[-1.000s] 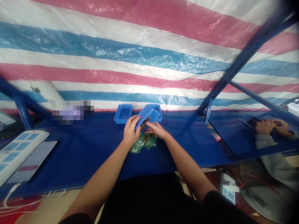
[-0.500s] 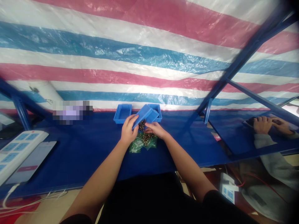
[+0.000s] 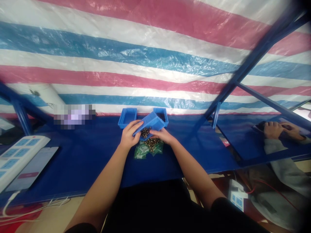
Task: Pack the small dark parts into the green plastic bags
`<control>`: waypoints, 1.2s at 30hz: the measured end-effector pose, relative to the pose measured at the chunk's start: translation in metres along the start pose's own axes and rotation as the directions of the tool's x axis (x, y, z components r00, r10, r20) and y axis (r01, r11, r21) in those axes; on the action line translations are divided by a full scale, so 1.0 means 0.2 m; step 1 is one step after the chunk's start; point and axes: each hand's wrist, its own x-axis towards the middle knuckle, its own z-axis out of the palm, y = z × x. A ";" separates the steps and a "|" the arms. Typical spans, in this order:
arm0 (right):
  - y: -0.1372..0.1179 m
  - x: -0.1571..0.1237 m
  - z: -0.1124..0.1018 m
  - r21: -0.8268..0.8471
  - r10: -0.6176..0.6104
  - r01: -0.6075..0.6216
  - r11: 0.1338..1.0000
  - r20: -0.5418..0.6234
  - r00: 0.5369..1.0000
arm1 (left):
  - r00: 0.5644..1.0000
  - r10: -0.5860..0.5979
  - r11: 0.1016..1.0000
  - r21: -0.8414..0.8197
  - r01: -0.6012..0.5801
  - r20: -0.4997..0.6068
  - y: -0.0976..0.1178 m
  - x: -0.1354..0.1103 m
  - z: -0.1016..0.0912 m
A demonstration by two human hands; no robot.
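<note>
1. The left hand (image 3: 129,136) is curled around the near side of a tilted blue plastic bin (image 3: 150,123), with its fingers (image 3: 136,125) pressed together along the bin's wall.
2. The right hand (image 3: 162,136) reaches in from the other side, its fingers (image 3: 154,132) close together and at the bin's lower edge. Whether they grip the bin, I cannot tell.
3. The tilted bin hangs in both hands above the work surface, its open side facing down and toward the person.
4. Small brass-coloured metal parts (image 3: 145,132) cluster at the bin's lower lip, directly above a heap of similar parts (image 3: 152,145).
5. That heap sits on green-tinted plastic bags (image 3: 141,152), just below the hands.
6. Beyond the hands, two more blue bins stand against the tarp: one (image 3: 127,118) to the left and one (image 3: 161,116) to the right, with dark contents.
7. A blue tabletop (image 3: 80,158) carries everything, with a white power strip (image 3: 17,158) and a phone (image 3: 31,167) at the left. A striped tarpaulin (image 3: 145,55) hangs behind.
</note>
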 end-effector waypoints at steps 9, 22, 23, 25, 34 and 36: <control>0.00 -0.01 0.00 -0.011 -0.006 0.006 1.000 -0.003 1.000 | 0.996 0.089 0.995 0.037 -0.089 -0.012 -0.02 -0.01 0.00; 0.00 0.00 0.01 -0.035 -0.009 0.011 0.999 0.036 0.999 | 0.992 0.121 0.991 0.058 -0.119 -0.042 -0.03 0.00 -0.02; 0.00 0.00 0.00 -0.043 -0.003 0.005 0.999 0.044 0.999 | 0.992 0.122 0.991 0.061 -0.119 -0.040 -0.03 0.00 -0.01; 0.01 0.01 0.00 -0.060 0.010 -0.006 0.998 0.064 0.998 | 0.993 0.117 0.991 0.069 -0.114 -0.033 -0.02 0.00 0.00; 0.01 0.00 -0.03 -0.111 0.006 -0.002 0.994 0.029 1.000 | 0.993 0.094 0.993 0.070 -0.099 0.071 0.05 0.00 0.08; 0.01 0.00 -0.04 -0.093 0.017 -0.016 0.996 0.012 1.000 | 0.991 0.105 0.992 0.057 -0.110 0.077 0.06 0.00 0.09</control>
